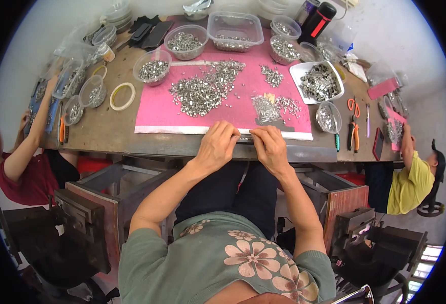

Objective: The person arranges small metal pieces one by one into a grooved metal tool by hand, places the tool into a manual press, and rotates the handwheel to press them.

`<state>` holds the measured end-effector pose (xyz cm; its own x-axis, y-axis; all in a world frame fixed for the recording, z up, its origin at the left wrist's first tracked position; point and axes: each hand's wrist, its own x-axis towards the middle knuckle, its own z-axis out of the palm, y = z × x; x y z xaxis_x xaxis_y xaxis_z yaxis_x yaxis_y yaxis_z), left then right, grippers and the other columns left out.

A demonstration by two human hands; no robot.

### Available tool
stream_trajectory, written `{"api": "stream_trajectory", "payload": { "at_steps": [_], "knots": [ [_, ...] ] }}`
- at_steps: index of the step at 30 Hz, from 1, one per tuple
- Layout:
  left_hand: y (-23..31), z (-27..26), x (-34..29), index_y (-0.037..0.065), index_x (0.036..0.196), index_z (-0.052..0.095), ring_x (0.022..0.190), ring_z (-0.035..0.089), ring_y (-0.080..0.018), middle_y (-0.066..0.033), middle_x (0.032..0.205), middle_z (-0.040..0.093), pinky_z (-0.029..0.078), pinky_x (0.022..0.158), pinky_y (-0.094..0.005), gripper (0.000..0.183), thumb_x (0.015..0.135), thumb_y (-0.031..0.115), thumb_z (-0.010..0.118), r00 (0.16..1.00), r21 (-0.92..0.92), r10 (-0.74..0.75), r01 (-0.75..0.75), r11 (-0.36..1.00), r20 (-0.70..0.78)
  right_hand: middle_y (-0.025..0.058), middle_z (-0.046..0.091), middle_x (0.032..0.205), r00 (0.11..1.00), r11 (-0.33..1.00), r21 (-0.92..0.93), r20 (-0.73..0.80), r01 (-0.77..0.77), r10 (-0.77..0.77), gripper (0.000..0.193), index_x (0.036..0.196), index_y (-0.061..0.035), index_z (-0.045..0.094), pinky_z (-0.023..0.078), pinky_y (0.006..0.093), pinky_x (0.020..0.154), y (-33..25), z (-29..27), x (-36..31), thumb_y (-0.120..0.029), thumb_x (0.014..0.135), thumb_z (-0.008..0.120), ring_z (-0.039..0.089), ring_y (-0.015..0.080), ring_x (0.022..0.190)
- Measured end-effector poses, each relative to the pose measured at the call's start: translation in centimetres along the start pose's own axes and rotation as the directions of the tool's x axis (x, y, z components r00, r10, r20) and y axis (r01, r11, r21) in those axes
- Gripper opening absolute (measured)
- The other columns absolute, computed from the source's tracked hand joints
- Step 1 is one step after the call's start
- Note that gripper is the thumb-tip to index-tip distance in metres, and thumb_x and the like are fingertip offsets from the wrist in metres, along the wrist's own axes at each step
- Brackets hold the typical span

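My left hand point(217, 145) is at the front edge of the pink mat point(154, 111), its fingers pinched together. Close beside it, my right hand point(271, 148) is pinched in the same way. A small silvery bit seems to lie between the fingertips, too small to name. Beyond my left hand spreads a large pile of small shiny metal pieces point(203, 93). Nearer my right hand lie a heap of slim silver pieces point(266, 109) and a scatter of small metal bits point(288, 105). Another little cluster of metal pieces point(272, 76) sits farther back.
Clear plastic tubs point(152, 78) and a white tray point(296, 81) of metal parts surround the mat. Tape roll point(113, 96) lies left; orange-handled pliers point(353, 137) and a phone point(378, 144) lie right. Co-workers sit at both ends, one in red point(25, 175), one in yellow point(410, 190).
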<state>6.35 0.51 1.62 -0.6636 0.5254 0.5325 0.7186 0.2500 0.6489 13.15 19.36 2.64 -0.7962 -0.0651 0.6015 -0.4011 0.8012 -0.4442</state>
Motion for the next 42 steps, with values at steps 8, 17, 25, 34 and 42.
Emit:
{"api": "stream_trajectory", "payload": {
  "at_steps": [8, 17, 25, 34, 42],
  "knots": [
    [0.9, 0.4, -0.6, 0.002, 0.093, 0.059, 0.081, 0.061, -0.0338, -0.0127, 0.089, 0.059, 0.05, 0.071, -0.0425, 0.014, 0.083, -0.003, 0.068, 0.996, 0.168, 0.085, -0.078, 0.983, -0.036, 0.0106, 0.064, 0.088, 0.999, 0.999, 0.048, -0.034, -0.001, 0.002, 0.012, 0.097, -0.002, 0.069, 0.047, 0.0399, 0.077, 1.6, 1.6, 3.2, 0.002, 0.086, 0.069, 0.063, 0.0299, 0.083],
    [0.1, 0.5, -0.9, 0.0, 0.093, 0.06, 0.084, 0.061, -0.0328, -0.0131, 0.092, 0.059, 0.051, 0.075, -0.0417, 0.012, 0.084, -0.002, 0.068, 0.994, 0.059, 0.085, -0.08, 0.995, -0.074, 0.0155, 0.065, 0.089, 0.995, 0.996, 0.089, 0.105, -0.01, 0.0, 0.01, 0.097, -0.002, 0.072, 0.052, 0.0428, 0.074, 5.5, 8.3, 11.6, -0.004, 0.09, 0.064, 0.065, 0.0357, 0.084],
    [-0.3, 0.1, -0.9, -0.001, 0.094, 0.059, 0.08, 0.064, -0.0337, -0.0143, 0.091, 0.06, 0.052, 0.071, -0.0418, 0.016, 0.083, -0.004, 0.07, 0.997, -0.004, 0.064, -0.064, 0.998, -0.032, 0.0194, 0.063, 0.09, 0.982, 0.999, -0.051, 0.187, 0.0, 0.009, 0.016, 0.097, -0.0032, 0.076, 0.051, 0.0491, 0.082, 5.9, 13.1, 16.3, -0.007, 0.089, 0.063, 0.064, 0.038, 0.091],
    [-0.6, 0.5, -1.9, 0.001, 0.101, 0.068, 0.092, 0.067, -0.0329, -0.0146, 0.101, 0.066, 0.055, 0.093, -0.0467, 0.021, 0.082, 0.004, 0.076, 0.985, 0.138, 0.151, -0.139, 0.981, -0.081, 0.0149, 0.065, 0.092, 0.981, 0.96, -0.271, 0.192, 0.067, -0.015, 0.014, 0.095, -0.0062, 0.077, 0.046, 0.0477, 0.084, 5.9, 16.3, 18.1, -0.016, 0.086, 0.073, 0.061, 0.034, 0.094],
    [-4.8, -4.7, 2.8, 0.002, 0.101, 0.068, 0.09, 0.065, -0.0357, -0.0153, 0.095, 0.069, 0.052, 0.082, -0.045, 0.012, 0.09, 0.006, 0.066, 0.976, 0.167, 0.001, 0.037, 0.985, -0.219, 0.0154, 0.066, 0.09, 0.982, 0.949, -0.276, 0.151, 0.152, -0.113, 0.009, 0.088, -0.0039, 0.069, 0.044, 0.0464, 0.084, 5.5, 15.1, 17.2, -0.01, 0.083, 0.066, 0.062, 0.0332, 0.092]
  ]
}}
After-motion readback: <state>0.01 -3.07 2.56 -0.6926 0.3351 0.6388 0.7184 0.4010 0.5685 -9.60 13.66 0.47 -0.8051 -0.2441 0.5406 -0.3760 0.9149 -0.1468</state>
